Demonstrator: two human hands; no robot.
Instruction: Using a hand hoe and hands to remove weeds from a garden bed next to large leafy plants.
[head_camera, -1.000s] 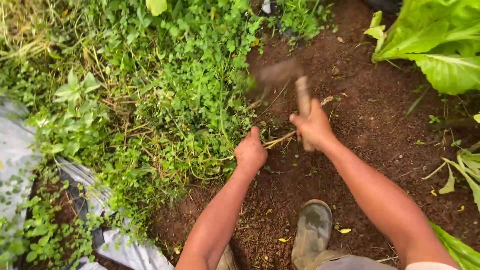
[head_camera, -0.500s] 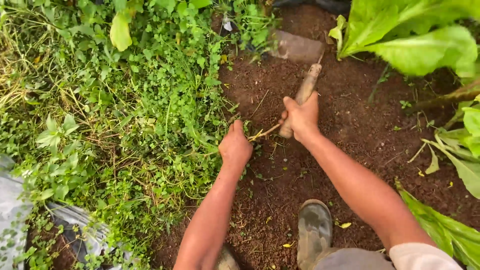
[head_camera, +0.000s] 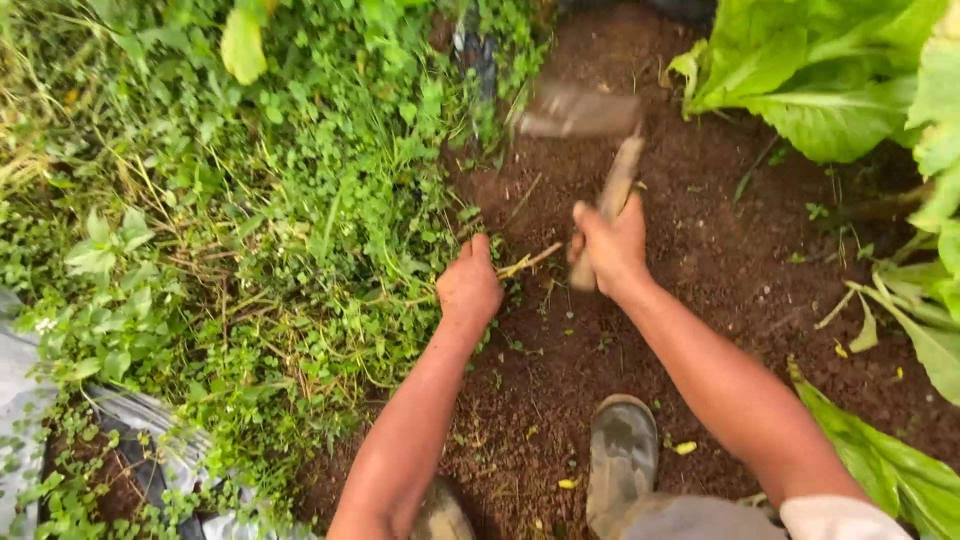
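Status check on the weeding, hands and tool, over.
Right hand gripping hand hoe, blade blurred above soil. Left hand clutching weed stems. Boot close behind.

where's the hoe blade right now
In the head view the hoe blade is blurred at top centre, above bare soil, beyond the right hand gripping its wooden handle, between the weeds and the leafy plants.
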